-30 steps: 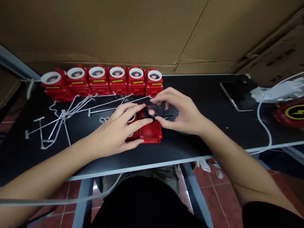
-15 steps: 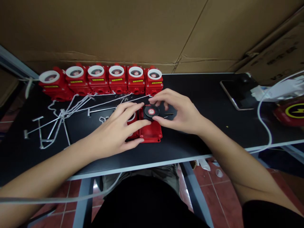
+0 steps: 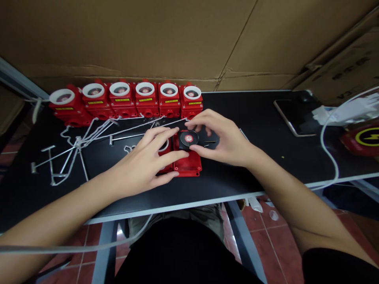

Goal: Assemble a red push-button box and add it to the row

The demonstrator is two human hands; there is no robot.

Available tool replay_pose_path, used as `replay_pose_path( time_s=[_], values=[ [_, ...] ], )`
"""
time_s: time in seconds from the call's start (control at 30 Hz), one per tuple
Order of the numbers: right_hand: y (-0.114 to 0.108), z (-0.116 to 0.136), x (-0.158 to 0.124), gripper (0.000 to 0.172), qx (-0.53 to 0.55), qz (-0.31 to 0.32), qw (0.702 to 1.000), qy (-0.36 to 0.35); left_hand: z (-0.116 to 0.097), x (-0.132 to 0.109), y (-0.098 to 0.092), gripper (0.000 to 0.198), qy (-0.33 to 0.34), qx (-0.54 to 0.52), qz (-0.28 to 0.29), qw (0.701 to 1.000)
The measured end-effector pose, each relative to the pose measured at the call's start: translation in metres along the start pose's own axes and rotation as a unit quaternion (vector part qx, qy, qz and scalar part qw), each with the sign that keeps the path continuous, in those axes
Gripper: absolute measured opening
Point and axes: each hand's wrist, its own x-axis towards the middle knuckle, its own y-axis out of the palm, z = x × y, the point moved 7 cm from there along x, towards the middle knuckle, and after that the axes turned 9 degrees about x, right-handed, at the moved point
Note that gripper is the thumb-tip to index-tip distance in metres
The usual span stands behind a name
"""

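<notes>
A round black disc (image 3: 189,138) with a red-and-white centre label sits over the back part of a red box (image 3: 189,165). My right hand (image 3: 220,136) curves around the disc's right side, thumb and fingers apart near its edges; firm contact cannot be made out. My left hand (image 3: 151,161) is open, fingers spread over a second red box (image 3: 166,152) with a white ring, which it partly covers. Its fingertips reach the left side of the first box. A thin dark pin (image 3: 211,142) lies beneath my right hand.
Several red boxes (image 3: 147,104) with white rings stand along the back, trailing cords to small metal hammers (image 3: 63,165) at left. A phone (image 3: 293,118), white cable (image 3: 328,150) and red case with a lightning symbol (image 3: 363,138) are at right. Cardboard (image 3: 148,39) walls the back.
Both hands stay almost in place around the disc. One left finger has shifted slightly down from the disc's lower edge. The boxes have not moved.
</notes>
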Motion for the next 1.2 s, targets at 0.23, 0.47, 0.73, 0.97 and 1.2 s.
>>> replay_pose_path(
  time_s=[0.23,0.47,0.73,0.97,1.2],
  values=[
    [-0.017,-0.003,-0.001,0.031,-0.013,-0.062,0.998,0.029,0.022,0.003,-0.039,0.032,-0.050,0.033,-0.025,0.998],
    [-0.062,-0.014,-0.008,0.021,-0.051,-0.189,0.979,0.055,0.059,-0.004,-0.042,0.032,-0.103,0.019,0.043,0.994],
    [-0.060,-0.024,-0.008,0.041,-0.040,-0.203,0.975,0.081,0.058,-0.007,-0.023,0.029,-0.068,0.000,0.070,0.995],
    [-0.061,-0.022,-0.007,0.038,-0.056,-0.206,0.975,0.063,0.072,-0.007,-0.062,0.022,-0.099,-0.035,-0.009,0.994],
    [-0.033,0.015,0.000,0.024,0.020,-0.131,0.991,0.001,0.041,0.019,-0.070,0.023,-0.126,-0.096,-0.044,0.986]
  ],
)
